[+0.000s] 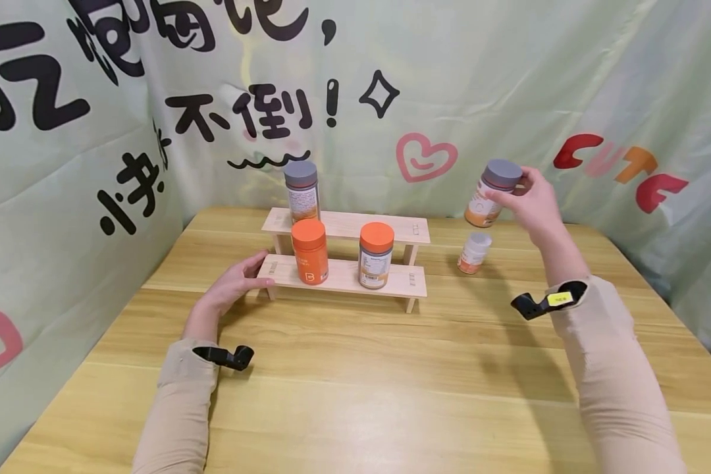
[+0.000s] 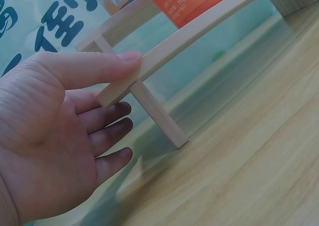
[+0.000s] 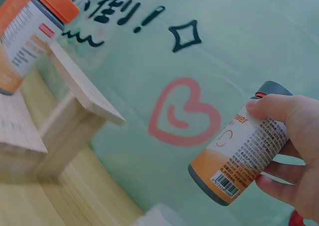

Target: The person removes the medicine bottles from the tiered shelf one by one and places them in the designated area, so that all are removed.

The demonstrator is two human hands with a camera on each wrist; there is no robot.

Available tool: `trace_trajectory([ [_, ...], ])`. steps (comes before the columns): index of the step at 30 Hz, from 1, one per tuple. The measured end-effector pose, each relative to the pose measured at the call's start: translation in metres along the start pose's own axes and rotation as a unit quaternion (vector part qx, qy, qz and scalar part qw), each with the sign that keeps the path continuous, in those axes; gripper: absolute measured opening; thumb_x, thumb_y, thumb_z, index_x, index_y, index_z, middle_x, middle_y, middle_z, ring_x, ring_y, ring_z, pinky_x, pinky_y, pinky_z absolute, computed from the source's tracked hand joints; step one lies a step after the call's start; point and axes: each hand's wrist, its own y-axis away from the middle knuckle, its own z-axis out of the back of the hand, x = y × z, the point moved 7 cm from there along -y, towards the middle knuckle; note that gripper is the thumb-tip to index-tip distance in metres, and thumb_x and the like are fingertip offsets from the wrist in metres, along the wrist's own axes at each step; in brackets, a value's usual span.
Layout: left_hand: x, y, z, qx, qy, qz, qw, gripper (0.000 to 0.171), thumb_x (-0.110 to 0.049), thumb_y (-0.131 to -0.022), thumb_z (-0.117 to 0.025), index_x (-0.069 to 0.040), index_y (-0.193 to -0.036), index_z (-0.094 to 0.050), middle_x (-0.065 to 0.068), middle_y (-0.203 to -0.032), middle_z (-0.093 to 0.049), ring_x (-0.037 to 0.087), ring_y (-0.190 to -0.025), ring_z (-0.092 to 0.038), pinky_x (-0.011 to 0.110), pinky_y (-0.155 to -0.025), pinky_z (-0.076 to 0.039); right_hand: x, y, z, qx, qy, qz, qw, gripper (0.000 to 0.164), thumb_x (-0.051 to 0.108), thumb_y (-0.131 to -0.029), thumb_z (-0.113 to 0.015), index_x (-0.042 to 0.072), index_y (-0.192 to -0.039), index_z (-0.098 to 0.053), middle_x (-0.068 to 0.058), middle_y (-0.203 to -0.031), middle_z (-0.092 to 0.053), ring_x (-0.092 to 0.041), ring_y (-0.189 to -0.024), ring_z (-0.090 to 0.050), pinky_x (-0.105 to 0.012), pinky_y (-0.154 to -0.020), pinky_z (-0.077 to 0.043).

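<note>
My right hand (image 1: 536,204) holds a grey-lidded supplement bottle (image 1: 481,203) in the air, slightly tilted. In the right wrist view the thumb presses one side of this orange-and-white labelled bottle (image 3: 239,151), the other fingers behind it. Just below it, a small white-capped bottle (image 1: 474,253) stands on the table. My left hand (image 1: 237,283) grips the left end of the lower step of a two-step wooden rack (image 1: 343,284). The left wrist view has the thumb over the board (image 2: 189,41), the index finger partly hidden behind its end.
On the lower step stand an orange bottle (image 1: 311,257) and an orange-lidded bottle with a white label (image 1: 376,260). Another grey-lidded bottle (image 1: 301,191) is on the upper step, at its left. A printed curtain (image 1: 480,79) hangs behind the wooden table (image 1: 361,395).
</note>
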Motion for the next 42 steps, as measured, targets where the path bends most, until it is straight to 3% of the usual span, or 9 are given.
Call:
trace_trajectory([
  [7, 0.001, 0.0, 0.0, -0.004, 0.001, 0.002, 1.0, 0.081, -0.01, -0.085, -0.064, 0.003, -0.146, -0.012, 0.018, -0.153, -0.008, 0.032, -0.139, -0.01, 0.043, -0.112, -0.01, -0.022, 0.006, 0.031, -0.039, 0.023, -0.013, 0.999, 0.075, 0.037, -0.083, -0.066, 0.004, -0.14, -0.031, -0.009, -0.127, -0.045, -0.013, -0.103, -0.046, -0.024, -0.083, -0.039],
  [14, -0.001, 0.001, 0.0, 0.0, 0.005, -0.001, 1.0, 0.082, -0.01, -0.085, -0.064, 0.004, -0.146, -0.011, 0.02, -0.153, -0.006, 0.034, -0.139, -0.01, 0.045, -0.112, -0.011, -0.047, 0.013, 0.044, -0.049, 0.048, -0.037, 0.997, 0.076, 0.04, -0.084, -0.064, 0.002, -0.14, -0.03, -0.009, -0.125, -0.044, -0.016, -0.104, -0.044, -0.024, -0.083, -0.039],
  [21, -0.001, 0.001, 0.001, -0.002, 0.007, 0.004, 1.0, 0.082, -0.009, -0.086, -0.063, 0.002, -0.147, -0.011, 0.018, -0.153, -0.006, 0.033, -0.139, -0.009, 0.043, -0.112, -0.01, -0.066, 0.018, 0.042, -0.037, 0.056, -0.051, 0.996, 0.079, 0.042, -0.085, -0.063, 0.0, -0.142, -0.026, -0.017, -0.131, -0.04, -0.022, -0.11, -0.043, -0.035, -0.09, -0.04],
  [28, -0.002, 0.0, 0.001, 0.0, 0.009, 0.0, 1.0, 0.082, -0.009, -0.085, -0.063, 0.002, -0.147, -0.01, 0.018, -0.153, -0.005, 0.033, -0.139, -0.009, 0.044, -0.112, -0.01, -0.083, 0.02, 0.037, -0.037, 0.061, -0.056, 0.996, 0.079, 0.04, -0.085, -0.063, -0.002, -0.141, -0.027, -0.016, -0.127, -0.042, -0.019, -0.105, -0.045, -0.022, -0.079, -0.04],
  [34, -0.001, -0.001, 0.002, -0.004, 0.012, 0.003, 0.9999, 0.082, -0.01, -0.084, -0.064, 0.0, -0.147, -0.012, 0.016, -0.153, -0.006, 0.031, -0.139, -0.01, 0.042, -0.112, -0.011, -0.097, 0.023, 0.028, -0.036, 0.047, -0.066, 0.996, 0.079, 0.038, -0.086, -0.063, -0.003, -0.142, -0.025, -0.019, -0.131, -0.039, -0.024, -0.109, -0.042, -0.025, -0.083, -0.041],
  [42, 0.001, 0.0, 0.0, -0.002, 0.013, 0.003, 0.9999, 0.082, -0.01, -0.085, -0.065, 0.001, -0.147, -0.012, 0.016, -0.153, -0.007, 0.031, -0.139, -0.011, 0.042, -0.112, -0.011, -0.11, 0.03, 0.017, -0.038, 0.04, -0.066, 0.996, 0.073, 0.031, -0.086, -0.064, -0.006, -0.139, -0.029, -0.014, -0.124, -0.042, -0.015, -0.1, -0.044, -0.018, -0.078, -0.039],
])
